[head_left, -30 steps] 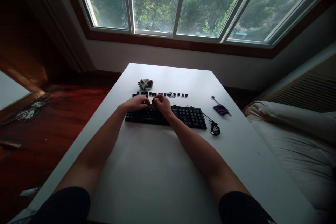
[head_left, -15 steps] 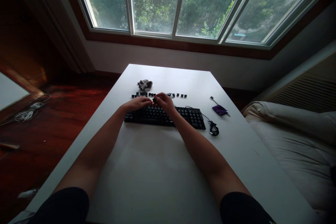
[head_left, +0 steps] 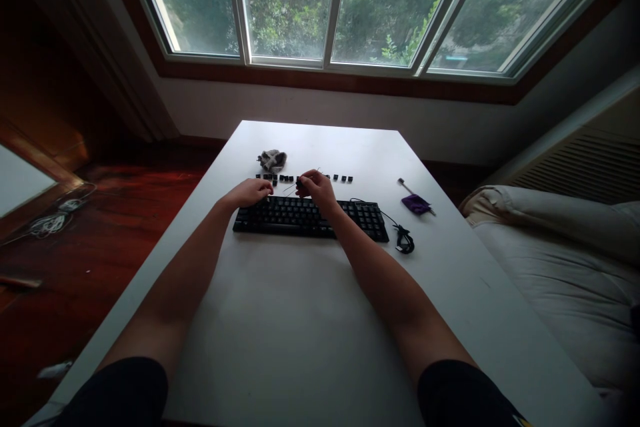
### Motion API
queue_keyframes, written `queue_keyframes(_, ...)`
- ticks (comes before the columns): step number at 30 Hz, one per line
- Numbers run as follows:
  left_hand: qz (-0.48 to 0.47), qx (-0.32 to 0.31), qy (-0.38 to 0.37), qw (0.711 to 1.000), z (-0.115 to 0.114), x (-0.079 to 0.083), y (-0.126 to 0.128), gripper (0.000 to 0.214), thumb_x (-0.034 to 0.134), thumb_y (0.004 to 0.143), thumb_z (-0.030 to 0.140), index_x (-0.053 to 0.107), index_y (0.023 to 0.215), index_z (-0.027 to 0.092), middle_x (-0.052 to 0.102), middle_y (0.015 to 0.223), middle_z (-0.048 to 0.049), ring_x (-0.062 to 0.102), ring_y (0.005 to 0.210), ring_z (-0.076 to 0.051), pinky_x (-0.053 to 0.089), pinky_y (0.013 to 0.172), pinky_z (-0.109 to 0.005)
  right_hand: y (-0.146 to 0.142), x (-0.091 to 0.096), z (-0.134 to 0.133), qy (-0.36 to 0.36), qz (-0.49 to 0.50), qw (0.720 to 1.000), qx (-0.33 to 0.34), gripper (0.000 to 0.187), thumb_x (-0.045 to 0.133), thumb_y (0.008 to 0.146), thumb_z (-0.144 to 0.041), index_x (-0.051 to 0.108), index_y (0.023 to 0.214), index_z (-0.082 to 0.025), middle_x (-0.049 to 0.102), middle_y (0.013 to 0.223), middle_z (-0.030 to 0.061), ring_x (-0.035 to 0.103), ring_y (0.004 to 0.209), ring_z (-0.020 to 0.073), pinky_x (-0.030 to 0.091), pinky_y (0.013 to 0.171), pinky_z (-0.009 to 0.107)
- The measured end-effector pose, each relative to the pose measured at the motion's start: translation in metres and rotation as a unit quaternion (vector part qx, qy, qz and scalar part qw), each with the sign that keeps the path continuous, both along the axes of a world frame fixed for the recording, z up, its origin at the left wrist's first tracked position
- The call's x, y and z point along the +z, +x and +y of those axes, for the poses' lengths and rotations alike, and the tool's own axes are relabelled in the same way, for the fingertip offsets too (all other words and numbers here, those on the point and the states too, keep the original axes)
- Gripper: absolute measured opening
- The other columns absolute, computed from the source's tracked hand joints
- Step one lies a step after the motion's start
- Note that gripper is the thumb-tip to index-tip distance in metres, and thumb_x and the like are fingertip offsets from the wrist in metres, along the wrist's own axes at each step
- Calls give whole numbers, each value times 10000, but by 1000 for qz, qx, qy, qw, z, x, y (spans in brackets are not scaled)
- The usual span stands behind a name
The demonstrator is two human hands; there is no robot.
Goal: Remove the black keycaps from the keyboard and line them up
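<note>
A black keyboard [head_left: 295, 219] lies across the white table. My left hand [head_left: 249, 193] is over its upper left edge, fingers curled in, and whatever they may hold is hidden. Behind the keyboard's middle, my right hand [head_left: 317, 188] pinches a small dark wire keycap puller [head_left: 299, 183], with thin wires sticking out toward the left. Several loose black keycaps [head_left: 287, 178] lie in rows behind the keyboard, partly hidden by my hands.
A crumpled grey cloth [head_left: 273, 160] lies beyond the keycaps. To the right are a purple cloth [head_left: 416, 204] with a brush [head_left: 403, 183] and the coiled keyboard cable [head_left: 405, 240]. A pale sofa [head_left: 550, 267] stands beside the table [head_left: 280, 320].
My hands have moved apart: the left drew back to the left, while the right moved slightly away behind the keyboard. Thin wires now show at my right fingers. The view has shifted slightly.
</note>
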State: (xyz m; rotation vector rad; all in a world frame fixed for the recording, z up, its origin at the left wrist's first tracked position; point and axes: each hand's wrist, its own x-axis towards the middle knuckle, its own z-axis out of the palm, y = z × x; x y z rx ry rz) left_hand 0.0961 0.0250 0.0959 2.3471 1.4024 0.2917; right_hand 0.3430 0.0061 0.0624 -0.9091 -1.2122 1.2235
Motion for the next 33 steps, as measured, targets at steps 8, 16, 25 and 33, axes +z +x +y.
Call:
queue_keyframes(8,27,-58,-46,997,-5,5,-14,369,639,773,361,735,1103,228,750,1009,-36,680,871,-194,511,736,-239,1,-7,2,-14,-19,1000,-3,361,749,786,-497,585,915,-202,695,708,-12,711,580,157,584,507,247)
queue_keyframes(16,47,-68,27,996,-4,-4,-4,313,607,745,263,771,1010,232,732,990,-52,662,888,-214,520,790,-274,1,-7,1,-18,-20,1000,-5,355,755,784,-490,589,912,-203,702,715,-9,707,577,156,585,505,249)
queue_keyframes(25,24,-79,24,996,-2,-10,-6,412,542,705,140,792,1019,232,706,994,-61,651,877,-206,520,785,-272,-2,-8,1,-18,-19,1000,-5,372,754,773,-507,592,908,-200,703,703,-8,698,559,155,574,493,249)
queue_keyframes(33,22,-83,50,995,-6,-1,-4,307,585,781,245,787,1012,229,716,1022,-56,654,927,-213,520,838,-291,-3,-10,0,-25,-28,999,-5,363,743,783,-503,583,919,-207,708,708,-12,695,562,150,568,503,246)
